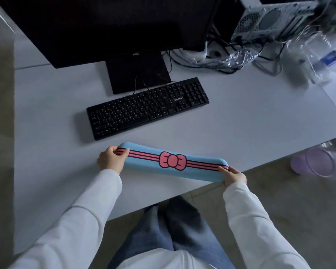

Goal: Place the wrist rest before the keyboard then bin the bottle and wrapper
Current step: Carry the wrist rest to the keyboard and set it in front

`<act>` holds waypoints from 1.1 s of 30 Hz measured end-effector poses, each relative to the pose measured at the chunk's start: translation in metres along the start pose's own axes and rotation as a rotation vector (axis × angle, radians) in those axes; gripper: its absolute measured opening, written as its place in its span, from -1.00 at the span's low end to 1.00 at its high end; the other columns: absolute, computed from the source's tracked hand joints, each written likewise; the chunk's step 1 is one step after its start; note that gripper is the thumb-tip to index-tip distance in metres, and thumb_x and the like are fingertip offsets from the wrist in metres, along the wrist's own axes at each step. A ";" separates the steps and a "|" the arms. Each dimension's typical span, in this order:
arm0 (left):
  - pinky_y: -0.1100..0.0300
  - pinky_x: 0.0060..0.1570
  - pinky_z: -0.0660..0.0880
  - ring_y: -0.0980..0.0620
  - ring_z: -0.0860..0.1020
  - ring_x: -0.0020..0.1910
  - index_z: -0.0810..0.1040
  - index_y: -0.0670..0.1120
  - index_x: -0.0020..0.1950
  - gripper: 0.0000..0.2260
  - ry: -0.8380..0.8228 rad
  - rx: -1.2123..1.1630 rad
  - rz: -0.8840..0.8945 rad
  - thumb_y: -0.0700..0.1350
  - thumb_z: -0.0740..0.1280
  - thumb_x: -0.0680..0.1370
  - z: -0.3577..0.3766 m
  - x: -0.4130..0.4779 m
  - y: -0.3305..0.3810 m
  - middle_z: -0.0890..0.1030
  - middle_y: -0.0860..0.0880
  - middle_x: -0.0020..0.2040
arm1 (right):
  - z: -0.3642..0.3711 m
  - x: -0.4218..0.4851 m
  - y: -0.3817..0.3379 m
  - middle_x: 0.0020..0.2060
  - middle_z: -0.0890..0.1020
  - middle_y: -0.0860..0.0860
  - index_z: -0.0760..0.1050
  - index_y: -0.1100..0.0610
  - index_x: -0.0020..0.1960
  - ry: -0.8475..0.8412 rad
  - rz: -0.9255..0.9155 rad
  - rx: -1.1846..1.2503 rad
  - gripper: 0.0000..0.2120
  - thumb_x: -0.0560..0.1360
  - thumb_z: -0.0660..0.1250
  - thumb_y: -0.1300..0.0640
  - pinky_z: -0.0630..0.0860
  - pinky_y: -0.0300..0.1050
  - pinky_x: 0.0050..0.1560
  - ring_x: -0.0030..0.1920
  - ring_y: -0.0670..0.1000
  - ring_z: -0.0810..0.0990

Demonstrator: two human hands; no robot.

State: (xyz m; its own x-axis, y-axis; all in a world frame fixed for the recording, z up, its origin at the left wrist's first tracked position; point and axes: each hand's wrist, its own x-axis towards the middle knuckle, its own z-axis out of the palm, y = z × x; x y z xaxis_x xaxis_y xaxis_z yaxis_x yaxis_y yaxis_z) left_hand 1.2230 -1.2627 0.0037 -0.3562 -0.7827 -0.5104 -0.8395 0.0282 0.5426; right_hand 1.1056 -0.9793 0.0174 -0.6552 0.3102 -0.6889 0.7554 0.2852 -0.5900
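A long blue wrist rest (pixel 149 166) with a pink stripe and bow is held level near the desk's front edge. My left hand (pixel 111 159) grips its left end and my right hand (pixel 233 176) grips its right end. The black keyboard (pixel 147 107) lies slanted on the white desk just beyond the rest, apart from it. A clear plastic bottle (pixel 322 59) with a blue label lies at the far right of the desk, blurred. A crumpled clear wrapper (pixel 239 58) sits among the cables behind the keyboard's right end.
A black monitor (pixel 109 28) on its stand fills the back of the desk (pixel 250 129). A computer case (pixel 273 18) and tangled cables (pixel 198 61) sit at the back right. A purple bin (pixel 314 162) with a clear liner stands on the floor right of the desk.
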 end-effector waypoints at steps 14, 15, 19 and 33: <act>-0.03 0.36 0.29 -0.21 0.41 0.33 0.41 -0.18 0.30 -0.53 0.058 -0.080 -0.049 0.01 0.34 0.46 -0.005 -0.001 -0.010 0.52 -0.19 0.31 | -0.012 0.021 0.001 0.31 0.50 0.19 0.34 0.24 0.35 -0.001 -0.037 -0.087 -0.40 0.38 0.43 0.11 0.37 -0.06 0.30 0.27 0.18 0.51; -0.03 0.36 0.29 -0.20 0.41 0.34 0.39 -0.18 0.32 -0.51 0.040 -0.087 -0.062 0.02 0.34 0.46 -0.004 -0.002 -0.012 0.51 -0.19 0.33 | -0.009 0.021 0.003 0.30 0.50 0.19 0.34 0.24 0.35 -0.004 -0.025 -0.081 -0.39 0.37 0.44 0.10 0.39 -0.02 0.31 0.25 0.19 0.52; -0.02 0.35 0.33 -0.18 0.41 0.34 0.38 -0.19 0.35 -0.47 -0.031 -0.103 -0.062 0.00 0.37 0.45 0.001 -0.004 -0.013 0.47 -0.20 0.36 | -0.001 0.028 0.013 0.28 0.52 0.17 0.34 0.21 0.33 -0.041 0.029 -0.071 -0.35 0.32 0.47 0.07 0.42 0.10 0.31 0.25 0.17 0.52; 0.05 0.32 0.29 -0.20 0.37 0.33 0.47 -0.16 0.21 -0.55 -0.056 -0.048 -0.119 -0.01 0.43 0.39 0.018 -0.010 -0.006 0.47 -0.23 0.26 | 0.004 0.033 -0.004 0.03 0.45 0.14 0.39 0.22 0.24 -0.157 0.032 0.013 -0.55 0.39 0.40 0.27 0.57 -0.01 -0.17 0.03 0.11 0.45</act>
State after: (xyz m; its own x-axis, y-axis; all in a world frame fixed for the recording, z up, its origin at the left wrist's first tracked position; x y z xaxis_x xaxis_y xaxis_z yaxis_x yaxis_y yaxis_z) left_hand 1.2243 -1.2438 -0.0067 -0.2788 -0.7429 -0.6085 -0.8571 -0.0932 0.5066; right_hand 1.0809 -0.9739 -0.0044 -0.6213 0.1726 -0.7643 0.7766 0.2653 -0.5714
